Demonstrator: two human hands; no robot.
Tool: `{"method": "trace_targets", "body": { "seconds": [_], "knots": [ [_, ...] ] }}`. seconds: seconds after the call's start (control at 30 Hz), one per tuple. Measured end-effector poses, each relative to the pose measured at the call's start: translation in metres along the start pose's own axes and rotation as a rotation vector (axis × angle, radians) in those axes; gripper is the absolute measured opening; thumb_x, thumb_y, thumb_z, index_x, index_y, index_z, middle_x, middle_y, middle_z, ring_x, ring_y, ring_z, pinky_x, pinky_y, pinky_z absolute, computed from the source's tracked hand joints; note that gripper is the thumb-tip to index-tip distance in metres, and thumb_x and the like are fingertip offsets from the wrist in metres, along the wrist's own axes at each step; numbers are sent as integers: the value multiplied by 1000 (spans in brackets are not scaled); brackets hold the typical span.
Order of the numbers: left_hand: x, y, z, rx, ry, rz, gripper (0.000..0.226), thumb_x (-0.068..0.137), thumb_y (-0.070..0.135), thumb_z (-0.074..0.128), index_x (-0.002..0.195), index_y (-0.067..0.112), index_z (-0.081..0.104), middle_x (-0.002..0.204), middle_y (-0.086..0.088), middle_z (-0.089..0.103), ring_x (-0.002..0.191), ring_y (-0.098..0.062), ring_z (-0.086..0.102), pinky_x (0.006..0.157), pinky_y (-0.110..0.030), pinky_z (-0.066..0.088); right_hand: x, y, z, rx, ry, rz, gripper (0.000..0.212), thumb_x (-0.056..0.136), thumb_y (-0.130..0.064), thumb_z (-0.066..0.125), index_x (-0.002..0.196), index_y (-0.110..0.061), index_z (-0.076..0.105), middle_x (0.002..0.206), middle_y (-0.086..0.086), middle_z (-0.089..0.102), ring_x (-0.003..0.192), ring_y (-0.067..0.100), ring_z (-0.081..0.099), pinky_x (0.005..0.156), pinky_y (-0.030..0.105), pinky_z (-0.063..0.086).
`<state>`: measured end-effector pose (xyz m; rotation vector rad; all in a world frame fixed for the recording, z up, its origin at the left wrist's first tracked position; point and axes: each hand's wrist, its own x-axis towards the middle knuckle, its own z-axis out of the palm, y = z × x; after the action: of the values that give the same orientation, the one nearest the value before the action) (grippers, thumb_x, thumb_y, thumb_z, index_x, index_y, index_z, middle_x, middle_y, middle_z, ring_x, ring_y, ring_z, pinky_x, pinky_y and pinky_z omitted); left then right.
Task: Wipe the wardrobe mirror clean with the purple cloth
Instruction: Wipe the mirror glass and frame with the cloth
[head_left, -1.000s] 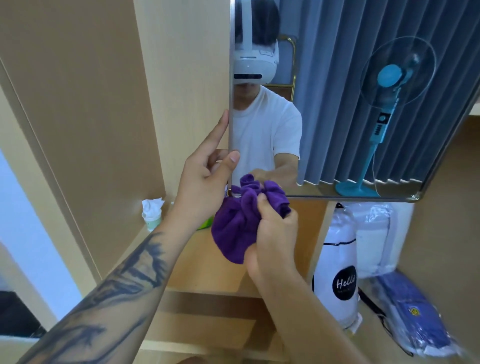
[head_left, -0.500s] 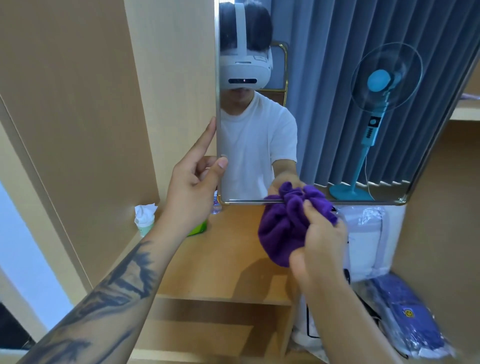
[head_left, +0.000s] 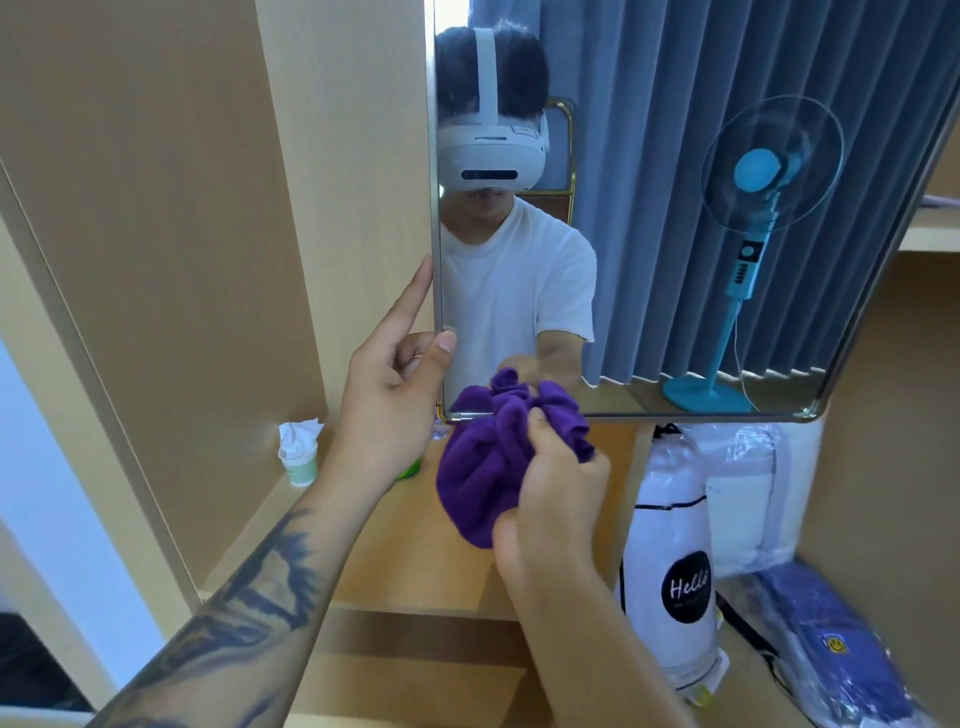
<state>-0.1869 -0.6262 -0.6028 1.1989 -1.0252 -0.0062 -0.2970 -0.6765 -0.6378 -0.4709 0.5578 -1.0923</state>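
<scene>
Two hands share the work: right hand (head_left: 550, 499) clutches the soft, light purple cloth (head_left: 483, 467) bunched at the mirror (head_left: 649, 260) frame's 6 o'clock edge; left hand (head_left: 395, 395) pinches its stiff, fragile 9 o'clock edge.

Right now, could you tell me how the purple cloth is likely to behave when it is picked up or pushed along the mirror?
The purple cloth looks soft and floppy: it bunches into folds in the right hand. It probably weighs little, as one hand holds it. Against the mirror it should flatten and slide rather than scratch.
</scene>
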Motion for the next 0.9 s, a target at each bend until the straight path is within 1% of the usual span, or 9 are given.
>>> {"method": "trace_targets", "body": {
  "seconds": [0.1, 0.2, 0.37, 0.47, 0.53, 0.6, 0.73, 0.83, 0.9],
  "knots": [
    [-1, -1, 1, 37, 17, 24, 61, 106, 10, 56, 152, 45, 38, 69, -19, 28, 63, -25, 32, 67, -14, 40, -13, 16, 8, -77, -63, 89, 27, 95, -9, 74, 114, -17, 57, 103, 6, 75, 73, 12, 77, 56, 24, 58],
    [-2, -3, 0, 38, 27, 21, 61, 106, 8, 56, 151, 46, 39, 65, -9, 38, 57, -3, 45, 71, -12, 46, -18, 28, 9, -152, -147, 143, 27, 93, -10, 77, 113, -12, 59, 102, 8, 77, 85, 19, 79, 69, 31, 62],
    [-3, -8, 3, 13, 52, 3, 60, 105, 12, 59, 151, 47, 44, 70, -24, 40, 67, -23, 39, 69, -26, 47, -9, 3, -20, -233, -181, 61, 29, 91, -10, 79, 116, -12, 65, 103, 7, 79, 94, 27, 78, 83, 41, 64],
    [-10, -11, 10, 32, 106, 5, 63, 101, 11, 65, 155, 38, 44, 65, 10, 54, 64, -12, 44, 71, -16, 49, 2, -29, -45, -205, -103, -55, 29, 91, -11, 77, 117, -13, 66, 109, 9, 79, 99, 28, 77, 90, 46, 62],
    [-17, -11, 17, 107, 98, 26, 72, 98, 15, 71, 157, 39, 38, 81, 20, 70, 73, -3, 62, 75, -16, 51, 10, -52, -64, -195, -43, -126, 24, 92, -10, 75, 114, -13, 67, 110, 12, 78, 103, 31, 76, 95, 50, 60],
    [-25, -11, 26, 117, 75, 20, 87, 92, 20, 78, 160, 41, 28, 103, 12, 76, 103, -10, 73, 88, -24, 55, 15, -71, -80, -184, -5, -171, 20, 93, -8, 72, 113, -11, 68, 111, 15, 78, 107, 34, 74, 96, 50, 59],
    [-32, -7, 39, 146, 128, 4, 103, 81, 32, 88, 160, 41, 23, 153, 8, 50, 139, -9, 49, 104, -35, 54, 40, -108, -102, -98, 47, -233, 35, 97, -4, 68, 131, 1, 63, 122, 20, 73, 109, 33, 74, 86, 41, 62],
    [-32, -3, 42, 160, 151, 17, 95, 85, 25, 84, 160, 33, 26, 131, 39, 55, 128, 9, 48, 105, -23, 48, 63, -137, -115, -26, 89, -317, 23, 99, -4, 64, 122, -2, 65, 118, 16, 75, 102, 26, 73, 81, 32, 61],
    [-33, -5, 41, 172, 153, 4, 93, 86, 21, 82, 159, 30, 27, 117, 28, 67, 122, 5, 54, 87, -7, 46, 73, -148, -121, 33, 78, -342, 21, 99, -2, 63, 120, -6, 61, 110, 10, 75, 95, 23, 72, 71, 26, 60]
  ]
}}
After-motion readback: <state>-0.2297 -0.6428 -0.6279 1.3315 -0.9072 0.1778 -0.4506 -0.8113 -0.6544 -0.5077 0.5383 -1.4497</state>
